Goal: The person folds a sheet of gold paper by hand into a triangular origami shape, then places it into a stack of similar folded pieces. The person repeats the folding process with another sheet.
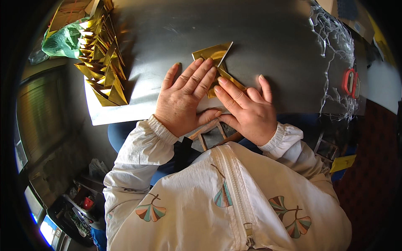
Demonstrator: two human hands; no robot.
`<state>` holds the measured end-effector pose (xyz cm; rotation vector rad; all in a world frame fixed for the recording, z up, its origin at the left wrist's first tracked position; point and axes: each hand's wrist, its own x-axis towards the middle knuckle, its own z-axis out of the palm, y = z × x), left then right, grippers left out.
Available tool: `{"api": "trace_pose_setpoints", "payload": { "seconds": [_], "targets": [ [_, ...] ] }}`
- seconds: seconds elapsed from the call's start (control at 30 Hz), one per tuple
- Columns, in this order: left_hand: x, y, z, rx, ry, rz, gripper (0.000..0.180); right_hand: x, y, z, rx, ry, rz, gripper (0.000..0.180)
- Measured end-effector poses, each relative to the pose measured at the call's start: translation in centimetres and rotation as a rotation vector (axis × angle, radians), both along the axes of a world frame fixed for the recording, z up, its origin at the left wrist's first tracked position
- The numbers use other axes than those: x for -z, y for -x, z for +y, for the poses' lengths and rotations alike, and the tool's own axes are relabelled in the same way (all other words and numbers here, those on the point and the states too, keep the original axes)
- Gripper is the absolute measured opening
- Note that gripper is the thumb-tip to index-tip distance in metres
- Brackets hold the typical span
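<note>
Pressing flat-palmed, left hand [185,97] and right hand [247,109] pin gold foil paper [214,54] to the table [268,37], nothing pinched; looks light, slippery, crease-prone, so I'd pinch the corner past the fingertips.

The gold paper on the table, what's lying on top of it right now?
Both hands press flat on the gold paper: the left hand covers its left part, the right hand its lower right. Only the upper folded corner shows; the shape of the rest is hidden beneath the fingers.
</note>
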<state>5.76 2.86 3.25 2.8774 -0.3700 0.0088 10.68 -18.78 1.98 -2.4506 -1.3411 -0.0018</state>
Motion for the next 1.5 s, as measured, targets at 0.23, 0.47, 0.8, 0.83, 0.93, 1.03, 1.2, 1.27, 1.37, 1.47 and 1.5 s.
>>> {"api": "trace_pose_setpoints", "payload": {
  "seconds": [0.23, 0.47, 0.8, 0.83, 0.93, 1.03, 1.2, 1.27, 1.37, 1.47, 1.5],
  "targets": [
    [0.5, 0.7, -0.5, 0.002, -0.022, 0.000, 0.109, -0.8, 0.1, -4.6, 0.319, 0.134, -0.035, 0.074],
    [0.7, 0.8, -0.7, -0.029, -0.013, -0.049, 0.104, -1.3, 2.3, -1.3, 0.155, -0.075, 0.005, 0.075],
    [3.1, 4.1, -4.7, -0.195, -0.061, -0.331, 0.064, 0.3, 2.5, -3.7, 0.246, 0.001, -0.122, 0.058],
    [3.3, 4.6, -5.1, -0.201, -0.092, -0.356, 0.062, 0.0, 2.2, -4.4, 0.283, 0.014, -0.143, 0.059],
    [2.9, 5.1, -5.3, -0.200, -0.155, -0.421, 0.050, -1.2, 1.5, -6.5, 0.490, 0.090, -0.119, 0.075],
    [1.4, 5.1, -4.4, -0.150, -0.012, -0.444, 0.040, -2.2, 1.9, -6.9, 0.426, -0.135, 0.078, 0.075],
    [-1.4, 6.5, -3.4, -0.501, 1.620, -0.169, 0.038, -3.7, 3.3, -2.1, 0.313, -0.734, 1.129, 0.055],
    [-2.0, 7.2, -3.2, -0.566, 1.806, -0.097, 0.039, -4.1, 3.1, 0.6, 0.186, -0.845, 1.324, 0.043],
    [-2.2, 8.6, -2.7, -0.635, 1.939, -0.038, 0.038, -4.5, 2.6, 3.4, 0.173, -0.755, 1.440, 0.025],
    [-1.8, 10.0, -1.6, -0.643, 2.043, -0.042, 0.032, -4.2, 3.0, 5.4, 0.164, -0.764, 1.437, 0.016],
    [-1.6, 10.4, -0.9, -0.684, 2.006, -0.050, 0.029, -4.1, 3.0, 5.9, 0.175, -0.749, 1.440, 0.016]
  ]
}}
